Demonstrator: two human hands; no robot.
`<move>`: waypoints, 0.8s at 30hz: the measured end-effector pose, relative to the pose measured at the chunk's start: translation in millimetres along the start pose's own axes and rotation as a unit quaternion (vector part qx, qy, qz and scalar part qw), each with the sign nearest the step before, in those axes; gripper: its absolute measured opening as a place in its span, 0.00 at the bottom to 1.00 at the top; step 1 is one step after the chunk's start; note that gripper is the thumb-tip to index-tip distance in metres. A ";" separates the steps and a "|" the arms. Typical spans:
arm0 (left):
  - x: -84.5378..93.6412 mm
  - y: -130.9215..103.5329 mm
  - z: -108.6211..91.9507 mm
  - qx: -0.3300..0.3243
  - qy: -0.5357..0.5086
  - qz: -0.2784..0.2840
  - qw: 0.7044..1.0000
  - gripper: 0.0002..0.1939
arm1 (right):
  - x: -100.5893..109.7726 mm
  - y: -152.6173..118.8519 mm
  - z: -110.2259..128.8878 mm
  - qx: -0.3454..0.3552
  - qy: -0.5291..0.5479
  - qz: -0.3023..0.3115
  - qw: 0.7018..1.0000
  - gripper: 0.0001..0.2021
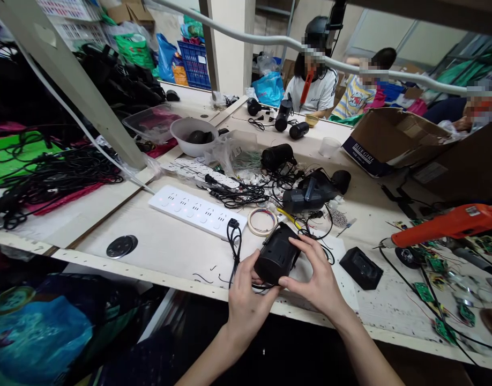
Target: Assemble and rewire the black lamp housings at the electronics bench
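Observation:
Near the table's front edge I hold a black rounded plastic housing [278, 257] with slots in its side; its exact kind is unclear. My left hand [248, 297] grips its left side, fingers partly hidden behind it. My right hand [316, 276] closes on its right side, with the thumb at the lower end and fingertips on top. A black cable with a plug [232, 224] lies beside the left hand, on the end of a white power strip [195, 210]. Behind the housing sits a roll of tape [262, 222]. Right of my hands rests a small black block-shaped part [361, 267].
An orange electric screwdriver [447, 224] lies at the right among green circuit boards [425, 292]. Black housings [306, 197] and tangled cables [246, 194] cover the middle. Further back stand a white bowl [193, 134] and a cardboard box [394, 136]. Other people [314, 86] sit across the table.

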State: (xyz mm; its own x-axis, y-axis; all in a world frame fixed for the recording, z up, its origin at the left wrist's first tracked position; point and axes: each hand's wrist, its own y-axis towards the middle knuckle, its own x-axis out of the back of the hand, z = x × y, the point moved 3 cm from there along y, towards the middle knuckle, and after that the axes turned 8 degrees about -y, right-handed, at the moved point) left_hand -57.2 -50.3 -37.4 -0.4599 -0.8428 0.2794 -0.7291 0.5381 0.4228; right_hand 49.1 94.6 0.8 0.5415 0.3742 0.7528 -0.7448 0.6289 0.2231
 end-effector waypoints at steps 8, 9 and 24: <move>-0.4 0.3 0.8 0.017 -0.014 0.002 1.000 0.31 | -1.2 -1.7 2.1 -0.002 -0.001 -0.017 1.000 0.34; -1.0 0.0 1.4 0.023 -0.017 0.002 1.000 0.31 | -1.2 -1.7 2.1 -0.002 -0.001 -0.016 1.000 0.34; -0.4 1.2 0.2 0.047 -0.051 0.007 0.998 0.32 | -3.8 -0.1 0.5 0.002 -0.007 0.025 1.000 0.34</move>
State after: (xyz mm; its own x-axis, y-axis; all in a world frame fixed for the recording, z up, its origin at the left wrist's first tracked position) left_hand -58.0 -49.3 -37.2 -0.5160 -0.8346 0.1927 -0.7648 0.5502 0.3353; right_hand 46.9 92.9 -1.8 0.4979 0.3963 0.7714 -0.7729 0.6061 0.1875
